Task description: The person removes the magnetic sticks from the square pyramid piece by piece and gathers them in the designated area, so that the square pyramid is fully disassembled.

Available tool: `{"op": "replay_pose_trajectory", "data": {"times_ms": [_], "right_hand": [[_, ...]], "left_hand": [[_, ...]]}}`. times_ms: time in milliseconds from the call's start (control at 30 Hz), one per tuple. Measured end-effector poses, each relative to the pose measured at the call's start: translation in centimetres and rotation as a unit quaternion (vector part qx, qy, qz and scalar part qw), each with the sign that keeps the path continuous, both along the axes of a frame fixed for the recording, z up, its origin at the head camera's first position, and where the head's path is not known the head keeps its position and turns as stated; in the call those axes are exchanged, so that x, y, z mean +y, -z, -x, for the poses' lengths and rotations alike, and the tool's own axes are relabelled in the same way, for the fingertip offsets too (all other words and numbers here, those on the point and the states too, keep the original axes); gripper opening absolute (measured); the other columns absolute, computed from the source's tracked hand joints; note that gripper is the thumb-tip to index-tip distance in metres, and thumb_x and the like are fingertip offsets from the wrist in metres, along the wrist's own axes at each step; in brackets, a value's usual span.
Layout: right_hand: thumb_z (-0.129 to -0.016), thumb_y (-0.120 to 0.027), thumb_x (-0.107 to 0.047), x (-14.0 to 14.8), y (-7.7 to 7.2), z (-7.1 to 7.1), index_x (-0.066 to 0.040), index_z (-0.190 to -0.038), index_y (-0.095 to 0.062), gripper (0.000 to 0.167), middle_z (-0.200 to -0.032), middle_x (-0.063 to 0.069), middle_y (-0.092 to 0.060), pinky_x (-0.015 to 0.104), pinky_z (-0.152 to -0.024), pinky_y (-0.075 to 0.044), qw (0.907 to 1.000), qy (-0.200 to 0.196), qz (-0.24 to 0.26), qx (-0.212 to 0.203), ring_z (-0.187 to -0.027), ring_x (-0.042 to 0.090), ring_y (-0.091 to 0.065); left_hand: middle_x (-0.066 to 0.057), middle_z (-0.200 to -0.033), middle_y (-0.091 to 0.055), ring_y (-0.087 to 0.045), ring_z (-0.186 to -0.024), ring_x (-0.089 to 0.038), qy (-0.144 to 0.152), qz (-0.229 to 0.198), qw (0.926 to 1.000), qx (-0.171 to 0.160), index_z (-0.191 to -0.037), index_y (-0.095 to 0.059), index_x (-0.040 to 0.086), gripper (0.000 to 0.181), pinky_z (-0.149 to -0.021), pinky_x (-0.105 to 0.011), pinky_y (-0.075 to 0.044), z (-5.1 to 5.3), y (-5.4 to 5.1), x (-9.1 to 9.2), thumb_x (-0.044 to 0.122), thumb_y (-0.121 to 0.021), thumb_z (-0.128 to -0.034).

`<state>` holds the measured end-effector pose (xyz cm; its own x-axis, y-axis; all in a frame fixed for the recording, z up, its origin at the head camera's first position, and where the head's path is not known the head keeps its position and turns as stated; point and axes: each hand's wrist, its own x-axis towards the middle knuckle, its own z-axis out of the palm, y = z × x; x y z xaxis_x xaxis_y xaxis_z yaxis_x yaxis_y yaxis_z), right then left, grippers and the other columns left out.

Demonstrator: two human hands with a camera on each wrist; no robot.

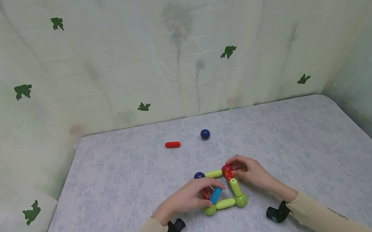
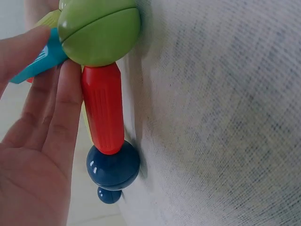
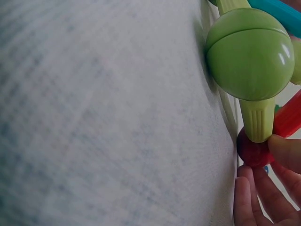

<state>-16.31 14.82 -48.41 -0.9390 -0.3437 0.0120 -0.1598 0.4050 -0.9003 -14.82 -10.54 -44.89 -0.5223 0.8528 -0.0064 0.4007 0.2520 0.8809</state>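
Observation:
Sticks and balls join into a four-sided frame on the table. My left hand [image 1: 192, 195] pinches a blue stick [image 1: 216, 195] that rises at a tilt from the front-left green ball [image 2: 101, 30]. Below that hand, a red stick [image 2: 103, 110] links this ball to a dark blue ball [image 2: 114, 165]. At the back-right corner, my right hand [image 1: 251, 170] grips the red ball [image 3: 254, 149] between thumb and fingers. Another red stick [image 3: 289, 115] slants up from the red ball. Yellow-green sticks [image 1: 225, 203] form the other sides, meeting at the front-right green ball [image 3: 250, 54].
Beyond the frame lie a loose red stick [image 1: 173, 145] and a loose dark blue ball [image 1: 205, 134]. A grey cloth covers the table [image 1: 115, 178]. Behind it hangs a pale curtain [image 1: 153, 55] with leaf prints.

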Motion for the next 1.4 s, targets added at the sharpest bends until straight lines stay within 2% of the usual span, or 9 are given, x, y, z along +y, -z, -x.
{"op": "replay_pose_trajectory", "data": {"times_ms": [133, 267, 367, 500, 633, 700, 900, 1200, 1400], "right_hand": [[-0.091, -0.061, 0.000, 0.0, 0.0, 0.0, -0.005, -0.116, -0.061, 0.026, -0.112, 0.009, -0.063, 0.035, -0.084, -0.051, 1.0000, -0.002, 0.002, 0.002, -0.099, 0.024, -0.062], [-0.090, -0.061, 0.001, 0.0, 0.0, 0.0, -0.005, -0.116, -0.061, 0.026, -0.112, 0.009, -0.063, 0.036, -0.084, -0.051, 1.0000, 0.000, 0.001, 0.002, -0.099, 0.024, -0.062], [-0.089, -0.061, 0.002, -0.1, 0.0, 0.0, -0.005, -0.115, -0.061, 0.027, -0.111, 0.009, -0.063, 0.037, -0.084, -0.051, 1.0000, 0.005, -0.004, 0.001, -0.098, 0.024, -0.062], [-0.089, -0.061, 0.003, -0.2, 0.0, 0.1, -0.006, -0.115, -0.062, 0.028, -0.111, 0.009, -0.064, 0.038, -0.084, -0.051, 0.9999, 0.011, -0.011, 0.000, -0.098, 0.023, -0.062], [-0.089, -0.061, 0.003, -0.2, -0.1, 0.1, -0.005, -0.115, -0.062, 0.028, -0.111, 0.009, -0.064, 0.037, -0.084, -0.051, 0.9999, 0.011, -0.010, 0.000, -0.098, 0.024, -0.062], [-0.089, -0.061, 0.003, -0.2, -0.1, 0.1, -0.005, -0.116, -0.062, 0.028, -0.111, 0.009, -0.064, 0.037, -0.084, -0.051, 0.9999, 0.010, -0.007, 0.001, -0.099, 0.024, -0.062], [-0.089, -0.061, 0.002, -0.1, -0.1, 0.1, -0.006, -0.116, -0.062, 0.028, -0.111, 0.009, -0.064, 0.036, -0.085, -0.051, 1.0000, 0.006, -0.003, 0.002, -0.100, 0.024, -0.061], [-0.089, -0.061, 0.002, -0.1, 0.1, 0.0, -0.006, -0.116, -0.062, 0.028, -0.111, 0.008, -0.063, 0.036, -0.084, -0.051, 0.9999, 0.006, -0.010, -0.001, -0.100, 0.024, -0.061], [-0.089, -0.061, 0.002, 0.0, 0.1, 0.0, -0.006, -0.116, -0.062, 0.028, -0.111, 0.008, -0.063, 0.034, -0.084, -0.051, 1.0000, 0.005, -0.008, -0.001, -0.100, 0.024, -0.061]], "left_hand": [[-0.002, -0.124, -0.056, -0.055, -0.095, -0.008, -0.005, 0.004, 0.9999, 0.012, -0.124, -0.057, 0.008, 0.045, -0.082, -0.024, -0.050, -0.1, 0.1, 0.1, -0.009, -0.066, -0.0841], [-0.001, -0.120, -0.055, -0.056, -0.095, -0.007, -0.018, 0.004, 0.9997, 0.013, -0.121, -0.057, 0.007, 0.040, -0.083, -0.025, -0.050, -0.1, 0.1, 0.1, -0.007, -0.067, -0.0846], [-0.002, -0.109, -0.057, -0.056, -0.089, -0.007, -0.030, -0.003, 0.9994, 0.019, -0.114, -0.056, 0.005, 0.034, -0.081, -0.025, -0.051, -0.1, 0.2, 0.0, -0.007, -0.068, -0.0841], [0.002, -0.093, -0.056, -0.055, -0.081, -0.007, -0.047, -0.011, 0.9985, 0.024, -0.100, -0.052, 0.009, 0.029, -0.078, -0.026, -0.052, -0.1, 0.3, -0.2, -0.006, -0.070, -0.0825], [0.005, -0.090, -0.057, -0.057, -0.081, -0.007, -0.056, -0.018, 0.9982, 0.016, -0.092, -0.050, 0.012, 0.029, -0.077, -0.026, -0.052, -0.1, 0.3, -0.2, -0.005, -0.072, -0.0814], [0.005, -0.090, -0.058, -0.057, -0.081, -0.007, -0.058, -0.023, 0.9979, 0.018, -0.091, -0.052, 0.012, 0.028, -0.076, -0.026, -0.052, -0.1, 0.4, -0.3, -0.004, -0.072, -0.0816], [0.007, -0.092, -0.056, -0.055, -0.081, -0.008, -0.066, -0.039, 0.9957, 0.052, -0.093, -0.059, 0.015, 0.021, -0.076, -0.028, -0.051, 0.0, 0.7, -0.7, 0.003, -0.073, -0.0834], [0.001, -0.096, -0.059, -0.061, -0.083, -0.010, -0.088, -0.079, 0.9929, 0.014, -0.097, -0.062, 0.010, 0.018, -0.077, -0.029, -0.054, 0.0, 1.1, -1.3, 0.001, -0.070, -0.0854], [-0.005, -0.099, -0.063, -0.062, -0.086, -0.015, -0.116, -0.085, 0.9892, 0.026, -0.100, -0.063, 0.007, 0.017, -0.079, -0.030, -0.053, 0.0, 1.1, -1.7, -0.002, -0.068, -0.0861]]}}
